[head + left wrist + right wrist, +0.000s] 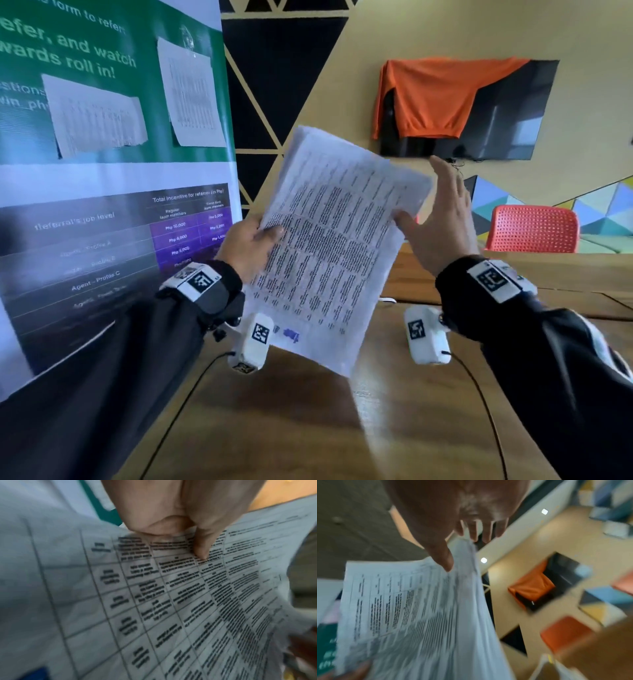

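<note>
Up over the tabletop (394, 428), the stack of printed sheets (329, 240) hangs tilted in mid-air, clear of the wood. The left hand (251, 245) has the grip: it pinches the left edge, thumb down on the print, fingers hidden behind. The right hand (442, 222) is spread with straight fingers, and only its thumb touches the right edge. Looks to me like a leafing or squaring-up step, so next that thumb would need to catch one sheet cleanly. A big banner (102, 171) stands just left.

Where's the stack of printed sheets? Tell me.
Head view, centre: the stack of printed sheets is raised above the wooden table, left hand gripping its left edge, right hand at its right edge.
</note>
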Demonstrator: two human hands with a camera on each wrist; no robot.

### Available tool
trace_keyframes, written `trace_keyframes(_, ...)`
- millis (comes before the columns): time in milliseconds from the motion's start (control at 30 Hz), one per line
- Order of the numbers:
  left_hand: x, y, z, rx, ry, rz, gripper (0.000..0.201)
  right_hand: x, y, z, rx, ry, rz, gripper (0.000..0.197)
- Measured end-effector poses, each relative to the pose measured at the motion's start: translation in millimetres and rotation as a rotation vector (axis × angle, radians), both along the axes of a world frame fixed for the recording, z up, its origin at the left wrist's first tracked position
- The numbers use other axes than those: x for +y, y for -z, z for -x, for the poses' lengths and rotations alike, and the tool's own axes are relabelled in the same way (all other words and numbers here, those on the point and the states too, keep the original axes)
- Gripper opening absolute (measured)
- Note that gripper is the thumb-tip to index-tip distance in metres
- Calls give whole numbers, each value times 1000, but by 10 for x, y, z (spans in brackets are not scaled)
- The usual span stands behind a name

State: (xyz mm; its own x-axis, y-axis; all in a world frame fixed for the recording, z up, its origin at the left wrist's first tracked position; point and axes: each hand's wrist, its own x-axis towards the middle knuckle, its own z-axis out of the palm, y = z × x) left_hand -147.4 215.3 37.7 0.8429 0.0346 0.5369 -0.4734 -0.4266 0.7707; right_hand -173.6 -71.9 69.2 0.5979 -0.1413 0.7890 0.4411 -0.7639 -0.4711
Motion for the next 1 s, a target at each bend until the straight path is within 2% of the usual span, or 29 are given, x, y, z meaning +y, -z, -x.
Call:
trace_keyframes(33,-37,80,10,21,7,103,11,-1,163,-29,125,-91,-124,84)
trace_keyframes(67,-86,151,39,39,21,183,10,11,338,-61,257,-218,-255,82)
trace_keyframes(133,-206,274,80,74,39,299,8,45,669,-111,410,-427,-414,48)
trace_keyframes(167,-257,321,80,79,43,344,7,72,768,-101,403,-465,-449,31)
trace_keyframes(200,-307,333,96,77,57,377,6,87,795,-83,373,-459,-453,22)
trace_keyframes(300,-373,325,103,92,117,427,8,73,716,-59,273,-429,-386,17)
trace_keyframes(367,-363,388,76,91,119,384,19,24,741,-51,271,-415,-384,15)
trace_keyframes(433,-344,598,38,121,98,302,27,-36,930,-18,369,-401,-378,19)
trace_keyframes(500,-328,892,2,215,95,205,25,-94,1200,19,511,-423,-365,27)
trace_keyframes(567,-335,1067,-39,291,100,128,14,-122,1334,7,561,-420,-354,27)
trace_keyframes(700,-325,997,-159,267,112,155,4,-87,1163,9,528,-429,-428,24)
trace_keyframes(767,-315,996,-147,260,129,118,12,-97,1180,18,549,-432,-442,23)
trace_keyframes(867,-287,1130,-100,356,117,-21,33,-144,1386,1,695,-383,-336,28)
trace_keyframes(1000,-189,1184,-283,387,88,-64,27,-200,1356,-51,743,-360,-269,24)
